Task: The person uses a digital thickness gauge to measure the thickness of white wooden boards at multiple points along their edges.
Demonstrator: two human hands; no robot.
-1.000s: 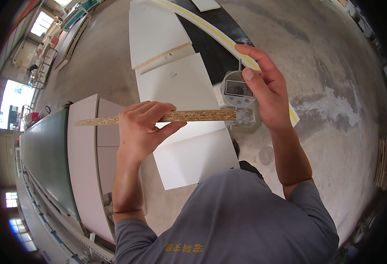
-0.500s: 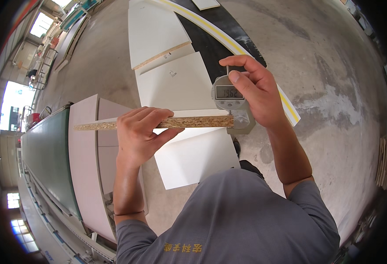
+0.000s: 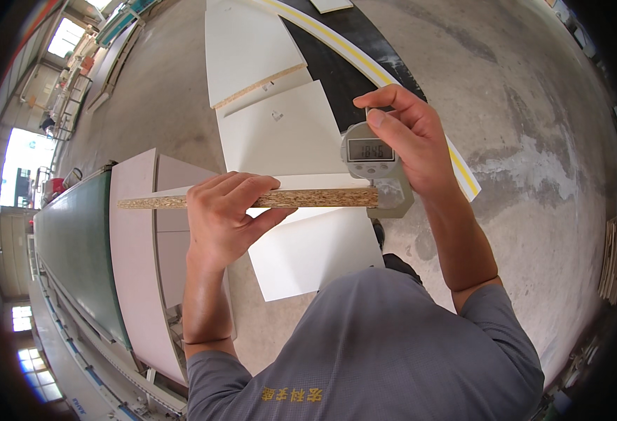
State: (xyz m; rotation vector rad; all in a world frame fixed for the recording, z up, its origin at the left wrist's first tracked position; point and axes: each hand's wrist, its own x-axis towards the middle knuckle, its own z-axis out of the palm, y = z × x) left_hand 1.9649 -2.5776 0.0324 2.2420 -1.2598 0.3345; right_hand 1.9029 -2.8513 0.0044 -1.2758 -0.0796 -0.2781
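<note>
Chipboard panel (image 3: 322, 198) at digital thickness gauge (image 3: 371, 158)

We had it pinched in our left hand (image 3: 219, 214), thumb near side, fingers far side, long axis left-right. Its right end sat at the gauge throat, nearer our right hand (image 3: 419, 144), which gripped the gauge, thumb and forefinger at the top stem.

board (image 3: 329, 198) in left hand (image 3: 223, 210) | gauge (image 3: 369, 150) in right hand (image 3: 417, 144), at board's right end | panels (image 3: 280, 137) behind, strip (image 3: 465, 174) rightward
</note>
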